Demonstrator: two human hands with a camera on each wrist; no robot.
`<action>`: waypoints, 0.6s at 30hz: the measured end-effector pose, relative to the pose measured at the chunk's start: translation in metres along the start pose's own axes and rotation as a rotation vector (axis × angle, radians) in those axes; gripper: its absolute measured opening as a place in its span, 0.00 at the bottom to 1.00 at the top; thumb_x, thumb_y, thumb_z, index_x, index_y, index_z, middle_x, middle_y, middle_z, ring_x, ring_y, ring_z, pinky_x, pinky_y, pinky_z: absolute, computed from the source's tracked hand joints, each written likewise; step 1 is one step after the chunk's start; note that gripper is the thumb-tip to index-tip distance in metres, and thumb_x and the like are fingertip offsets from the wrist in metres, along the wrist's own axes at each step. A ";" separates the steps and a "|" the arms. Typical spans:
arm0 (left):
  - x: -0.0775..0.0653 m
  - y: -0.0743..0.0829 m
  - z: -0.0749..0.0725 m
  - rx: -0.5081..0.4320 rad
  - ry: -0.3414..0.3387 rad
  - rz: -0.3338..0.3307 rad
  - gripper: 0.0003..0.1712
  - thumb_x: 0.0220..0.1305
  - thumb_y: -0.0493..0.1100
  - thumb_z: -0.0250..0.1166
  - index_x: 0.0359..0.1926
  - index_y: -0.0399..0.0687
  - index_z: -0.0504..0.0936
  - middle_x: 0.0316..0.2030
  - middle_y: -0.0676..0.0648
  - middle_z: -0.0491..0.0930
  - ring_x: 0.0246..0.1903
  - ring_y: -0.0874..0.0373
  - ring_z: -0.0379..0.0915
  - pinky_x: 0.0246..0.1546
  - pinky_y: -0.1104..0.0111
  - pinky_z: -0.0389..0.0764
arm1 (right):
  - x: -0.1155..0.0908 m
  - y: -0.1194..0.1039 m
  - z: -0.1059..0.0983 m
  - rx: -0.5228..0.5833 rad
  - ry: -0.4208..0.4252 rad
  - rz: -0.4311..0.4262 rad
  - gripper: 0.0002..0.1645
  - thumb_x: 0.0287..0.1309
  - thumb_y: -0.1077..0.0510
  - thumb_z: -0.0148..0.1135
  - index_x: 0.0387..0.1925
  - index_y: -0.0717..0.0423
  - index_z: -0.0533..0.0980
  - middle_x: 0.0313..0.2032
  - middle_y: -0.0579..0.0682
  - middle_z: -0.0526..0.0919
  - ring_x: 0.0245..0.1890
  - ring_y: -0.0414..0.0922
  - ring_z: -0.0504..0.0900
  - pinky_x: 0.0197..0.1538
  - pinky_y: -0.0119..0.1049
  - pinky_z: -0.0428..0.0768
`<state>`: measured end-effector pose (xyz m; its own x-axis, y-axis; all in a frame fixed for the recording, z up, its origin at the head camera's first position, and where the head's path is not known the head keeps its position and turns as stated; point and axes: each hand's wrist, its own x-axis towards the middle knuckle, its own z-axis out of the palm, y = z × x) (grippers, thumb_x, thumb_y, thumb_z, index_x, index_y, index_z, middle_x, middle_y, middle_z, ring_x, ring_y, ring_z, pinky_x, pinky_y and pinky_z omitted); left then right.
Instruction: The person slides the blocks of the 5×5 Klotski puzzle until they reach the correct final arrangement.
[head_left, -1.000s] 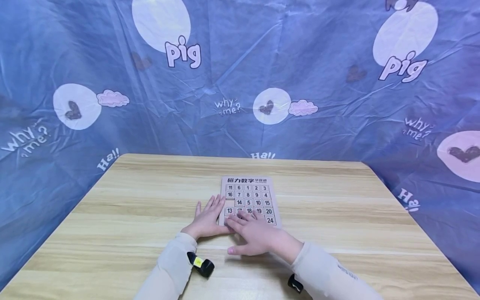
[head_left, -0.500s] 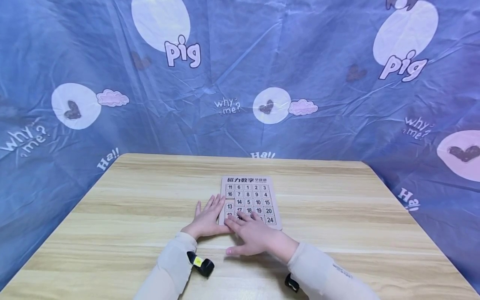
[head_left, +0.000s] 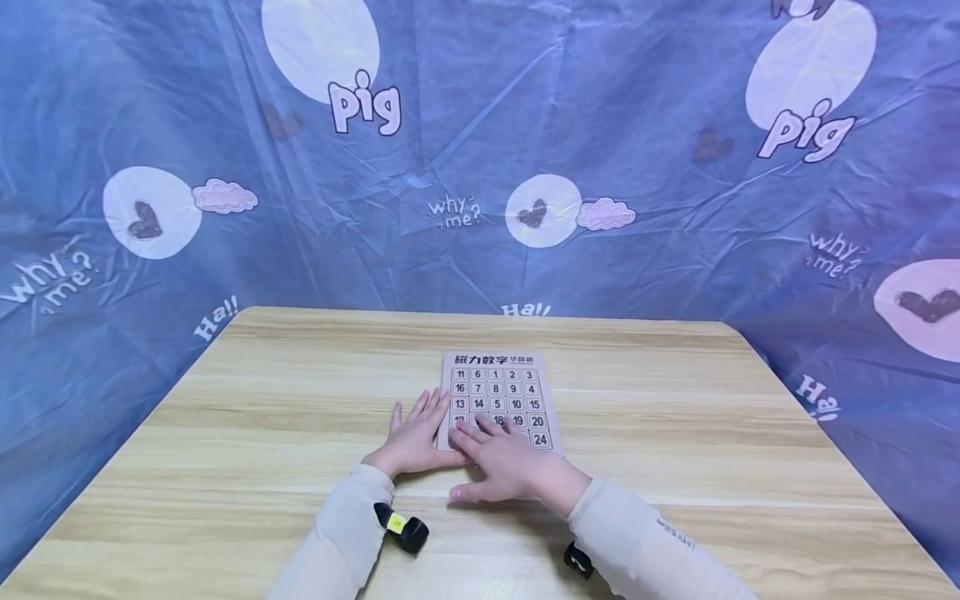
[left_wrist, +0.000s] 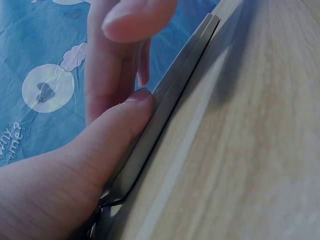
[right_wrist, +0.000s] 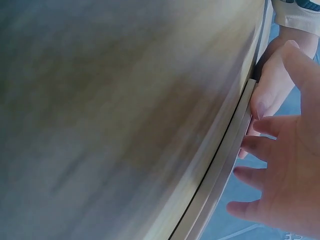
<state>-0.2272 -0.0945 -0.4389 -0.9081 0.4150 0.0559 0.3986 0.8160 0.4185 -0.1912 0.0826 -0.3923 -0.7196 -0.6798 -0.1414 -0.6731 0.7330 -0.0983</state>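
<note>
A flat number sliding puzzle (head_left: 493,361) lies on the table, its numbered tiles in a grid under a printed heading. My left hand (head_left: 412,440) rests at the puzzle's left side with fingers extended, its thumb along the near left corner. In the left wrist view that thumb (left_wrist: 117,120) touches the puzzle's edge (left_wrist: 170,95). Over the lower rows lies my right hand (head_left: 506,462), fingers spread and touching the tiles, thumb held out toward the left. It covers most of the bottom row; tile 24 (head_left: 541,440) stays visible. Tile 13 (head_left: 460,404) sits third from the top in the left column.
The wood-grain table (head_left: 285,400) extends on every side of the puzzle. Behind it hangs a blue printed cloth (head_left: 450,275). Black wrist devices (head_left: 408,533) are strapped on both pale sleeves (head_left: 630,533).
Tile 13 has slid up into the gap below 16, and tile 12 has risen behind it in the left column. My right hand has shifted slightly left and away; the left stays put.
</note>
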 end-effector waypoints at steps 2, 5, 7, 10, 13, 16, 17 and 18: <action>0.000 0.000 0.000 0.000 0.000 0.001 0.62 0.36 0.74 0.57 0.65 0.45 0.46 0.64 0.41 0.44 0.62 0.48 0.34 0.53 0.44 0.29 | 0.000 0.000 0.000 0.002 -0.001 0.000 0.50 0.45 0.25 0.39 0.64 0.49 0.51 0.63 0.49 0.50 0.62 0.54 0.45 0.56 0.58 0.45; -0.001 0.000 -0.001 0.003 -0.002 -0.002 0.62 0.36 0.74 0.57 0.65 0.45 0.46 0.64 0.41 0.44 0.62 0.48 0.34 0.53 0.44 0.28 | 0.000 0.000 0.000 0.012 -0.002 -0.004 0.49 0.46 0.25 0.39 0.64 0.48 0.51 0.63 0.49 0.50 0.62 0.54 0.43 0.56 0.58 0.45; -0.002 0.001 -0.002 0.002 -0.004 -0.004 0.62 0.36 0.74 0.57 0.65 0.44 0.46 0.64 0.41 0.44 0.62 0.47 0.34 0.53 0.45 0.28 | -0.001 0.000 0.000 0.016 0.003 -0.010 0.49 0.46 0.25 0.39 0.64 0.48 0.51 0.63 0.49 0.50 0.62 0.53 0.43 0.57 0.58 0.45; -0.002 0.001 -0.002 0.000 -0.006 -0.006 0.62 0.35 0.75 0.56 0.65 0.44 0.47 0.64 0.41 0.44 0.62 0.47 0.34 0.53 0.45 0.28 | -0.006 0.000 -0.002 0.026 0.016 -0.017 0.48 0.47 0.26 0.40 0.64 0.48 0.51 0.63 0.49 0.51 0.62 0.54 0.44 0.56 0.58 0.45; -0.001 0.001 -0.002 0.003 -0.008 -0.007 0.63 0.35 0.76 0.55 0.65 0.45 0.46 0.64 0.41 0.44 0.62 0.48 0.34 0.54 0.45 0.28 | -0.015 0.003 -0.005 0.040 0.030 -0.020 0.47 0.48 0.28 0.42 0.64 0.49 0.51 0.63 0.51 0.51 0.62 0.55 0.45 0.56 0.59 0.44; -0.001 0.002 -0.002 0.006 -0.010 -0.011 0.63 0.35 0.76 0.54 0.66 0.45 0.45 0.64 0.42 0.43 0.62 0.49 0.34 0.54 0.46 0.27 | -0.027 0.009 -0.008 0.042 0.044 -0.018 0.47 0.49 0.30 0.44 0.64 0.51 0.51 0.63 0.52 0.52 0.62 0.55 0.46 0.56 0.59 0.44; -0.001 0.002 -0.002 0.006 -0.010 -0.011 0.63 0.35 0.76 0.54 0.66 0.45 0.45 0.64 0.42 0.43 0.62 0.49 0.33 0.54 0.46 0.27 | -0.031 0.011 -0.009 0.044 0.047 -0.014 0.47 0.49 0.30 0.44 0.64 0.51 0.51 0.62 0.53 0.53 0.62 0.55 0.46 0.56 0.60 0.44; -0.001 0.002 -0.002 0.004 -0.008 -0.010 0.63 0.35 0.76 0.55 0.66 0.45 0.45 0.64 0.42 0.43 0.62 0.49 0.33 0.54 0.46 0.27 | -0.036 0.014 -0.009 0.043 0.050 -0.008 0.47 0.49 0.30 0.44 0.64 0.51 0.51 0.62 0.53 0.53 0.62 0.55 0.46 0.55 0.60 0.45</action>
<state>-0.2260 -0.0940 -0.4364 -0.9110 0.4101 0.0444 0.3902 0.8217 0.4155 -0.1763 0.1167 -0.3797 -0.7226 -0.6852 -0.0915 -0.6717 0.7272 -0.1412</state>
